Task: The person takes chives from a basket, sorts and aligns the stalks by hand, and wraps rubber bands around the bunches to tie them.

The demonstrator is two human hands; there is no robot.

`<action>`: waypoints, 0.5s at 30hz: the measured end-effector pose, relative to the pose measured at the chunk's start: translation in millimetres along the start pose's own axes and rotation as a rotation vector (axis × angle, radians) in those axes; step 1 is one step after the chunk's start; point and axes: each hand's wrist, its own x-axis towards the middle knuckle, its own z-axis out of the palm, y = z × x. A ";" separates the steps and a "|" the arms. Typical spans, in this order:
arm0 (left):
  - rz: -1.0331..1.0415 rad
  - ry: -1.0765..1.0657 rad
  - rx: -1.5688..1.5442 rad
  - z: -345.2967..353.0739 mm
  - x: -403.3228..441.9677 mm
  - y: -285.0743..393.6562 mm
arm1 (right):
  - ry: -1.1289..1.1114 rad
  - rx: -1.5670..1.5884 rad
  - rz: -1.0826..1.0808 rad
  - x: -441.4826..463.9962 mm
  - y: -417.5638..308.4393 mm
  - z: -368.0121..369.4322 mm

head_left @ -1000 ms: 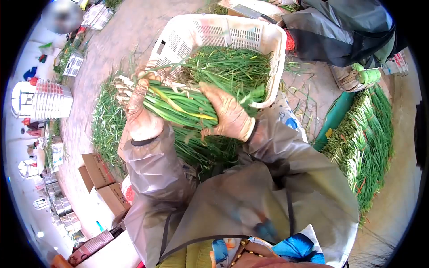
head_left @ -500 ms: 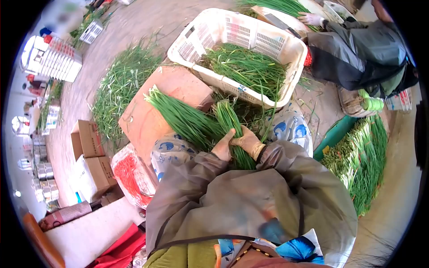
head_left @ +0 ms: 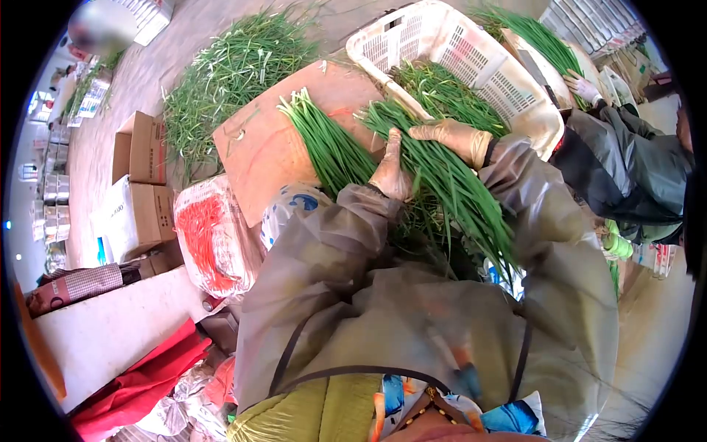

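Note:
A bunch of long green stalks point(head_left: 449, 173) slants across my lap, its pale ends toward the board. My left hand point(head_left: 392, 168) presses against its near side, thumb up and fingers partly hidden below. On the far side, my gloved right hand point(head_left: 455, 140) is wrapped over the upper part of the same bunch. Another green bunch point(head_left: 328, 144) lies left of my left hand on the reddish board point(head_left: 258, 158), pale ends pointing away from me. Beyond my right hand stands the white crate point(head_left: 482, 55) with loose green stalks point(head_left: 449, 92) in it.
Loose greens point(head_left: 236, 74) lie heaped on the floor behind the board. Red ties point(head_left: 202, 236) rest on a wrapped package at the left, near cardboard boxes point(head_left: 151, 210). At the right sits a co-worker point(head_left: 626, 166), one gloved hand on long greens point(head_left: 541, 40).
The view has turned, shifting the crate rightward. The bunch between my hands has risen from close to my lap toward the crate and now lies slanted. Earlier, my hands held a bunch with a yellow leaf.

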 end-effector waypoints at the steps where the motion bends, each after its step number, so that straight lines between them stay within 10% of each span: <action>1: -0.011 -0.016 -0.007 -5.3 -3.7 0.5 | 0.050 -0.192 -0.101 7.3 7.9 -3.5; 6: -0.100 0.199 0.212 -59.3 1.4 1.0 | 0.273 -1.062 -0.271 2.3 90.1 27.5; 10: -0.070 0.033 0.383 -70.8 -10.0 10.0 | 0.276 -0.455 -0.663 -2.1 133.0 13.8; 13: -0.088 -0.084 0.468 -24.2 -46.9 17.4 | 0.424 -0.121 -0.619 -24.1 120.8 14.3; 15: -0.128 -0.196 0.651 -3.2 -66.9 28.4 | 0.125 0.081 -0.516 -41.8 100.7 28.5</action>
